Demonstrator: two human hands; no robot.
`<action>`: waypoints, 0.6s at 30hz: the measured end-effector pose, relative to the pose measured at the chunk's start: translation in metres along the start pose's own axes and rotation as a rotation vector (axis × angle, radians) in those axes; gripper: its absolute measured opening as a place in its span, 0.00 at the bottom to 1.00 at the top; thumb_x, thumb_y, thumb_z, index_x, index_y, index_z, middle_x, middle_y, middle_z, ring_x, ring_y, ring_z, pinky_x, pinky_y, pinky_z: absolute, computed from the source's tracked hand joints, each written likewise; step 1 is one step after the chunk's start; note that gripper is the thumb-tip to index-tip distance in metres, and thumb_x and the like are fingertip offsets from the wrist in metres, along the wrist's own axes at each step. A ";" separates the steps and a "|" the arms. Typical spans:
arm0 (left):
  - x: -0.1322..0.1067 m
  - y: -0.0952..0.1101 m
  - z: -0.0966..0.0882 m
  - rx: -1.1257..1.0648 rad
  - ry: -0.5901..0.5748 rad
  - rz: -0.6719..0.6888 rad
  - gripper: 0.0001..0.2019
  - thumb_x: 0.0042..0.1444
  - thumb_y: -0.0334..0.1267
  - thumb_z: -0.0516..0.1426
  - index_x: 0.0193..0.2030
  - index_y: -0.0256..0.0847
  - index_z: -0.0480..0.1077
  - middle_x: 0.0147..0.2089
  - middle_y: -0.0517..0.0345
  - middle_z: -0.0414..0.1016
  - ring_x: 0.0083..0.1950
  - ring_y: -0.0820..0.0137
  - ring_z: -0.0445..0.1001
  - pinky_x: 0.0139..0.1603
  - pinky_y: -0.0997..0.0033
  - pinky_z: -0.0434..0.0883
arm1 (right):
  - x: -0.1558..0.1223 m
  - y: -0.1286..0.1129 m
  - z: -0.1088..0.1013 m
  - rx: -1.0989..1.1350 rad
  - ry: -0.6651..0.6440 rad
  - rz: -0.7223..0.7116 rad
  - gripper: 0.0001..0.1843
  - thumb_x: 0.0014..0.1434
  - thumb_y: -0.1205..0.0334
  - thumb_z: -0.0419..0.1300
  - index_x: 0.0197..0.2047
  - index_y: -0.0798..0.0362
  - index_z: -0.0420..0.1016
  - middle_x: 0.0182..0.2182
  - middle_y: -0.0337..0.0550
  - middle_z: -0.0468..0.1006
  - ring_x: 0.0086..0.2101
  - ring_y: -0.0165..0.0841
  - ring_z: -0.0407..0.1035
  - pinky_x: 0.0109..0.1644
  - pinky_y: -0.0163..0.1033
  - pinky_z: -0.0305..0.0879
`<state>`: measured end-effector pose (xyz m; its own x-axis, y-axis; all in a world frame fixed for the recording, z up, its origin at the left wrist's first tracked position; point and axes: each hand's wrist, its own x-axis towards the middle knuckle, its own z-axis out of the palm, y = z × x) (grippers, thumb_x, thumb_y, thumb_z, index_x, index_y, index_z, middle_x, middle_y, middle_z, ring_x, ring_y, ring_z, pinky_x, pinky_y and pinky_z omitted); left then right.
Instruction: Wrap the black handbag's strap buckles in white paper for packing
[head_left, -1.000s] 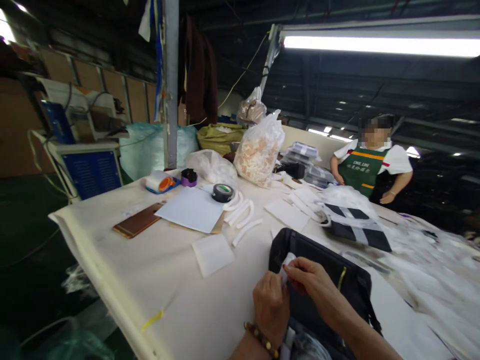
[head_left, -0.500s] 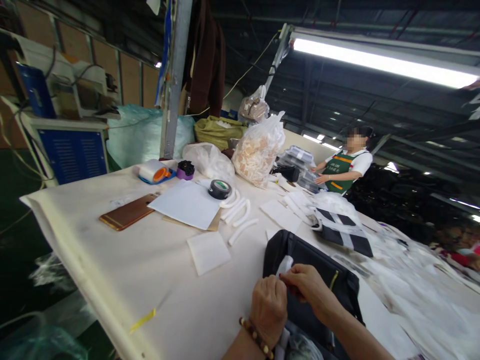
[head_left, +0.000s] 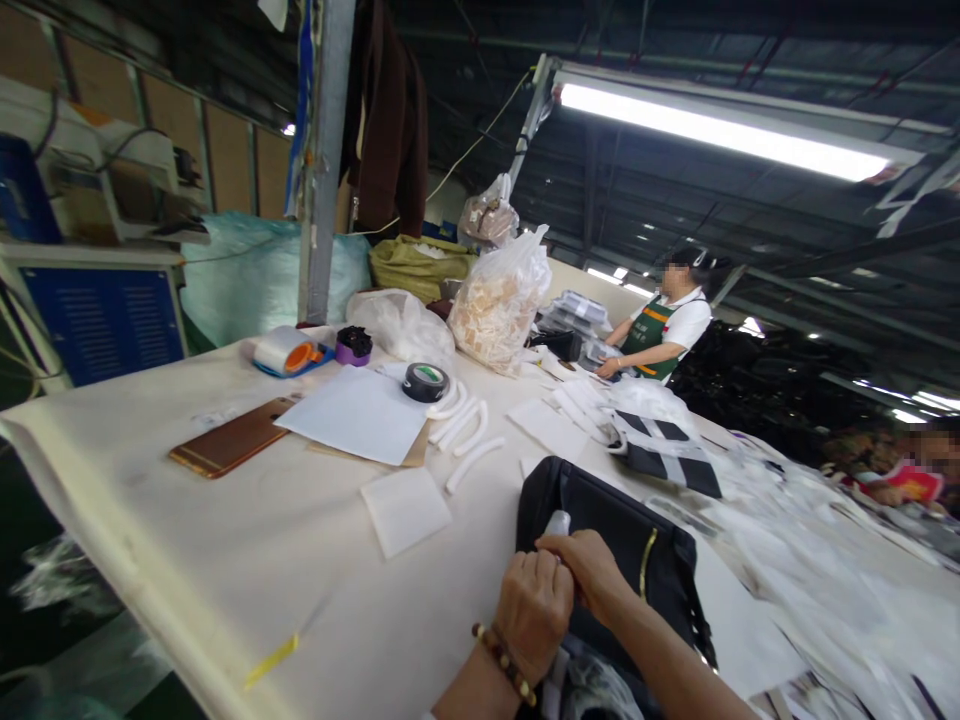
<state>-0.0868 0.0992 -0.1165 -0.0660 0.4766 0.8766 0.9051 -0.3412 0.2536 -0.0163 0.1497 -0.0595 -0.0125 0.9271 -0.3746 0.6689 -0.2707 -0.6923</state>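
Note:
A black bag (head_left: 611, 515) with a gold zipper (head_left: 647, 565) lies on the table in front of me. Over it, my left hand (head_left: 536, 605), with a beaded bracelet at the wrist, is closed in a fist around a white plastic-wrapped strip (head_left: 557, 523). Pressed against that fist, my right hand (head_left: 589, 570) has its fingers closed on the same strip. One end of the strip pokes out above the fingers; what is inside the wrapping is hidden. Crumpled clear plastic (head_left: 596, 690) shows below my wrists, at the bag's near side.
Left of the bag lie a white square sheet (head_left: 405, 512), white foam tubes (head_left: 469, 430), a black tape roll (head_left: 425, 382) and a phone (head_left: 232, 437). Black panels (head_left: 667, 455) and plastic sheets (head_left: 825, 550) spread to the right. A co-worker (head_left: 660, 325) in a green apron stands across the table.
My view has turned slightly right. My right hand has come down tighter against my left fist, and less of the white strip sticks out. The co-worker's arms have shifted lower.

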 end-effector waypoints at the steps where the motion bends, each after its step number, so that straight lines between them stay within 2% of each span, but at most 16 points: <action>1: 0.000 0.001 0.001 -0.006 -0.007 0.006 0.14 0.54 0.22 0.42 0.23 0.39 0.58 0.22 0.58 0.62 0.22 0.69 0.61 0.24 0.69 0.57 | 0.002 0.000 0.000 0.000 0.004 0.025 0.14 0.58 0.55 0.55 0.28 0.58 0.67 0.21 0.33 0.68 0.19 0.23 0.62 0.23 0.31 0.61; 5: -0.003 0.000 0.000 -0.033 -0.025 0.004 0.14 0.54 0.21 0.43 0.22 0.39 0.59 0.22 0.57 0.62 0.22 0.69 0.61 0.24 0.69 0.57 | 0.002 -0.002 -0.001 0.055 -0.021 0.137 0.12 0.58 0.56 0.55 0.30 0.57 0.68 0.25 0.35 0.69 0.22 0.24 0.64 0.26 0.32 0.62; 10: -0.004 -0.007 -0.002 -0.080 -0.025 -0.080 0.13 0.53 0.21 0.45 0.23 0.39 0.60 0.22 0.57 0.63 0.24 0.68 0.62 0.24 0.69 0.58 | -0.013 -0.009 -0.008 0.211 -0.144 0.208 0.16 0.58 0.56 0.54 0.23 0.56 0.63 0.17 0.29 0.60 0.16 0.21 0.55 0.20 0.29 0.54; 13: -0.005 -0.009 -0.002 -0.138 -0.033 -0.168 0.13 0.52 0.20 0.46 0.22 0.39 0.60 0.21 0.58 0.63 0.23 0.69 0.63 0.24 0.70 0.57 | -0.020 -0.011 -0.014 0.314 -0.202 0.176 0.15 0.55 0.61 0.56 0.20 0.54 0.58 0.15 0.28 0.58 0.16 0.21 0.54 0.20 0.28 0.52; 18: -0.005 -0.007 0.001 -0.313 -0.077 -0.419 0.12 0.49 0.23 0.46 0.20 0.40 0.60 0.21 0.57 0.65 0.22 0.70 0.63 0.22 0.70 0.55 | -0.022 -0.007 -0.016 0.360 -0.158 0.152 0.14 0.44 0.61 0.61 0.18 0.53 0.58 0.15 0.31 0.62 0.15 0.20 0.52 0.18 0.28 0.45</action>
<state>-0.0922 0.1001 -0.1234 -0.3534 0.6782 0.6443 0.6380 -0.3290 0.6962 -0.0091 0.1356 -0.0370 -0.0666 0.8260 -0.5597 0.3698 -0.5005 -0.7828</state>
